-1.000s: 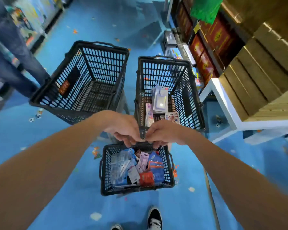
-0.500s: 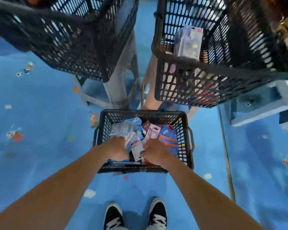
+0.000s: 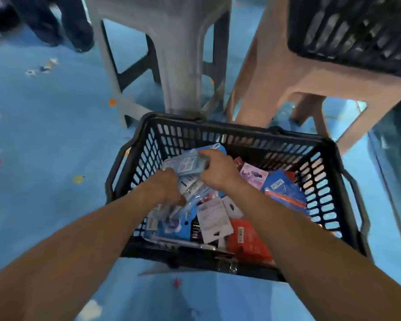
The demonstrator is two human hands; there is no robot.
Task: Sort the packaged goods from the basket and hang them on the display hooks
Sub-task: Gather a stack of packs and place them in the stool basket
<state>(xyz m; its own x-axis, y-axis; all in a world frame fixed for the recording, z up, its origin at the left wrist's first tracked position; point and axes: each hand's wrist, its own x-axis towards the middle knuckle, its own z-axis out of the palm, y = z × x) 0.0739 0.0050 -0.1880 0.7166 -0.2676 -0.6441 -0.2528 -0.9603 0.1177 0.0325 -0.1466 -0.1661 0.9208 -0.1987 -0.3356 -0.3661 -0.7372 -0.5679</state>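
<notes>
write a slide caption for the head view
Sorting stock: left hand and right hand grip blister packs inside a black basket of packaged goods

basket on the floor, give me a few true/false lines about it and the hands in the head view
1. The right hand holds a light blue package. True.
2. The left hand rests outside the basket. False: it grips clear packets inside it.
3. The red package lies against the basket's far wall. False: it lies at the near wall.
4. A grey stool stands beyond the basket. True.
</notes>
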